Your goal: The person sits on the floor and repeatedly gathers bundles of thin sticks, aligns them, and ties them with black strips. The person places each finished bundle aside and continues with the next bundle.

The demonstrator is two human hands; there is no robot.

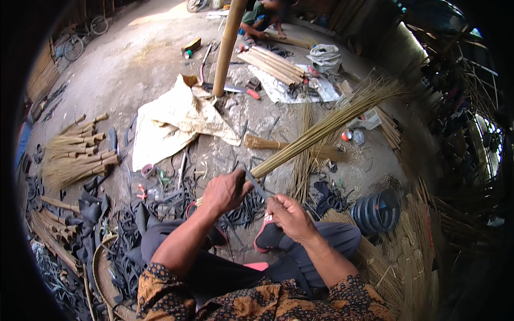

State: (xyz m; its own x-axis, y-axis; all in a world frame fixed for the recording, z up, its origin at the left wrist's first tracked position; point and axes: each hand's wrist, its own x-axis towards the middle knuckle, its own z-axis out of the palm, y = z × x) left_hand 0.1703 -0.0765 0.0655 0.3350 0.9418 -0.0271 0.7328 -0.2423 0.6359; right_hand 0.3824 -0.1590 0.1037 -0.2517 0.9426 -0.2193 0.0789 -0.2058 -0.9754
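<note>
My left hand (224,191) is closed round the lower end of a long bundle of thin broom sticks (321,128), which slants up and away to the right and fans out at its far end. A dark rubber strip (258,187) runs from the bundle beside my left fingers to my right hand (290,216). The fingers of my right hand pinch the strip's other end, and it looks taut. Just beyond the hands, a tied brush bundle (265,143) and loose sticks (302,176) lie on the ground beneath the held bundle.
Finished brush heads (80,152) lie at the left, near tangled dark rubber strips (126,235). A pale sack (171,123) lies by a bamboo post (227,53) and a red-handled knife (243,91). A dark ribbed container (376,211) stands at right. Another person (262,21) crouches at the back.
</note>
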